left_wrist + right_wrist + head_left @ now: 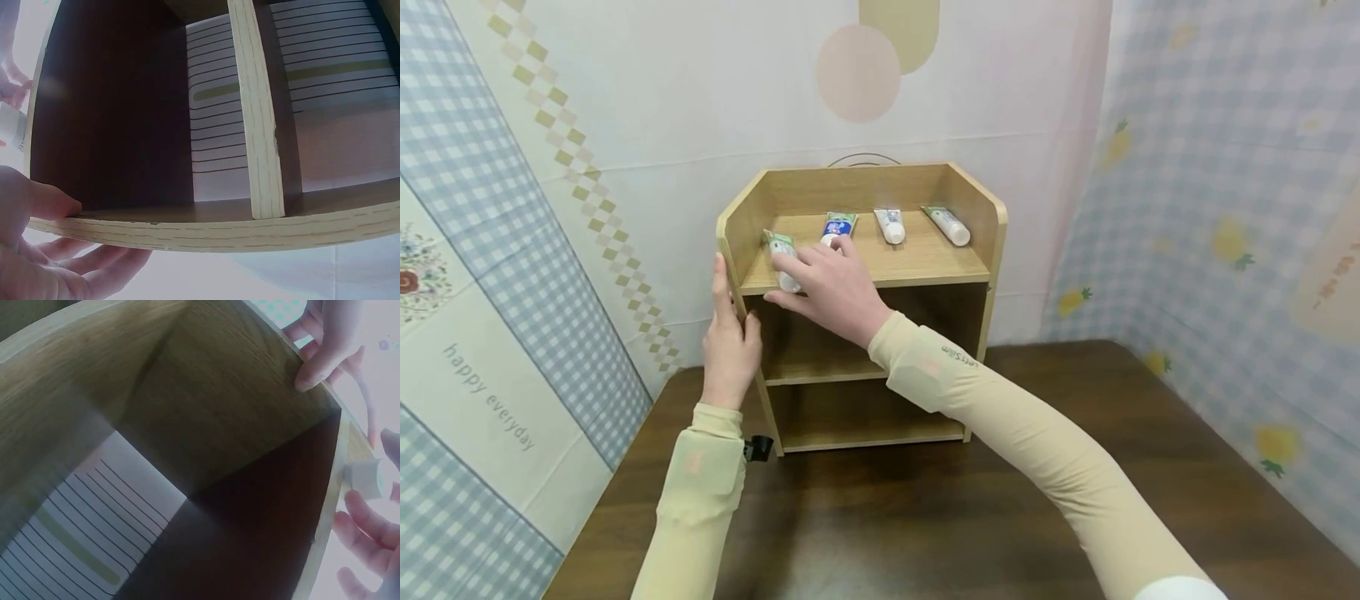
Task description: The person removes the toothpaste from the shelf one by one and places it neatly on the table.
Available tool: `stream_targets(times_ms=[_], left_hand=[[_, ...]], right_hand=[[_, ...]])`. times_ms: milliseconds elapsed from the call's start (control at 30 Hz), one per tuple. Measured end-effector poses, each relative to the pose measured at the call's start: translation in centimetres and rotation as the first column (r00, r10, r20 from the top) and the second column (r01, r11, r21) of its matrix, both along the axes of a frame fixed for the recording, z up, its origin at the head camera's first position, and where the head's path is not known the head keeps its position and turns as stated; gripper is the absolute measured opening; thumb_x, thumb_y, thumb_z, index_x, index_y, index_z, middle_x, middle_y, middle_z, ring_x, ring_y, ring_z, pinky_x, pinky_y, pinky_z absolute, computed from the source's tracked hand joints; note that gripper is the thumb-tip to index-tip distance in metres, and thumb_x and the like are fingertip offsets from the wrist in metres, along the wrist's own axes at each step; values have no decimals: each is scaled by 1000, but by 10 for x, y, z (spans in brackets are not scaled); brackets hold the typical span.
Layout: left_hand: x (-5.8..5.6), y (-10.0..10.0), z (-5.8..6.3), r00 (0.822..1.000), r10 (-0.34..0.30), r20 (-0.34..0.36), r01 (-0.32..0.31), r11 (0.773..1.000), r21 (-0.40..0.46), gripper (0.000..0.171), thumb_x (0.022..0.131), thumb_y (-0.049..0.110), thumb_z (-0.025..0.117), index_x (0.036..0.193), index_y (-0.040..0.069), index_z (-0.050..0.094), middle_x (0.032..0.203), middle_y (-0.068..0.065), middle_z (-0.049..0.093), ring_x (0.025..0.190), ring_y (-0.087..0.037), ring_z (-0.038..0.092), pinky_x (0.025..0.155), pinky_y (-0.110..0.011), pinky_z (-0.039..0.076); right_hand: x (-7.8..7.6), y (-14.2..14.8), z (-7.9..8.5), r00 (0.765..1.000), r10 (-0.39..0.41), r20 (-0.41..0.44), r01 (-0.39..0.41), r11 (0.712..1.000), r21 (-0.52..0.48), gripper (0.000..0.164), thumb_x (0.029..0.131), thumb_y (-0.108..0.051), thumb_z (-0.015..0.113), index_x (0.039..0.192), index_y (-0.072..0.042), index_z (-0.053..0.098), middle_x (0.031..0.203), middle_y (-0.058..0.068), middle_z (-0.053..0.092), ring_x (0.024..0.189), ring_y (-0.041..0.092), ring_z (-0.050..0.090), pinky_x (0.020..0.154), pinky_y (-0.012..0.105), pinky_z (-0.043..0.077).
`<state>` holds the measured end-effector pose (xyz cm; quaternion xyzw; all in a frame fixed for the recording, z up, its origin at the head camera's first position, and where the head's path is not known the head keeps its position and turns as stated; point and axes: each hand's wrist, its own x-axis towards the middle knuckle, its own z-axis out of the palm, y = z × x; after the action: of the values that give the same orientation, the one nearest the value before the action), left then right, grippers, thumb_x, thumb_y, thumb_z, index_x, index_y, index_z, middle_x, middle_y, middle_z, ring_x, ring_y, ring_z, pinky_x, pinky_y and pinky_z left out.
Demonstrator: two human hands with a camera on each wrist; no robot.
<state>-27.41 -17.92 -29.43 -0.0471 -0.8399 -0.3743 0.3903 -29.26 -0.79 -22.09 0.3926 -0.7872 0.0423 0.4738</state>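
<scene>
A small wooden shelf (861, 193) stands on the table, with several squeeze tubes lying on its top board. My left hand (732, 354) grips the left side panel (181, 234), thumb on the inner face and fingers outside. At the top board's left end, my right hand (841, 290) holds a green-and-white tube (781, 244) near its white cap (365, 478); the hand partly covers it. Just behind that hand lies a blue-and-green tube (838, 227). Farther right are a white tube (891, 227) and another green-and-white tube (953, 228).
Below the top board are two compartments, divided by a middle board (827, 369). The dark brown table (880, 517) extends in front and to both sides. Patterned cloth (700, 100) hangs behind the shelf and along both sides. A black clip (758, 448) sits at the left wrist.
</scene>
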Motion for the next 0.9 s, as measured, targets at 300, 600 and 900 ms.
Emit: stream_targets(times_ms=[300,600,900], left_hand=[[-1,0,-1,1000,10,-24,-10,1000,-3,82,91,4,49,155,33,7,144,-28,46,75,-47,52,70,-60,40],[-1,0,-2,1000,13,-3,-13,1000,-11,81,92,6,48,155,33,6,144,-28,45,71,-46,52,68,-58,41],[-2,1,-3,999,21,-29,-22,1000,-19,82,90,6,49,155,33,8,144,-27,46,69,-45,50,65,-58,40]], right_hand=[[-1,-8,-3,999,-43,-3,42,996,-79,35,88,-46,63,106,-17,63,81,-3,69,80,16,64,77,35,41],[3,-11,-7,997,-83,-2,82,991,-105,24,88,-39,63,93,-15,66,69,-4,67,68,14,62,66,30,43],[11,5,-15,1000,-27,-4,25,980,-196,25,86,-33,66,104,-16,72,71,-4,69,61,14,59,56,27,43]])
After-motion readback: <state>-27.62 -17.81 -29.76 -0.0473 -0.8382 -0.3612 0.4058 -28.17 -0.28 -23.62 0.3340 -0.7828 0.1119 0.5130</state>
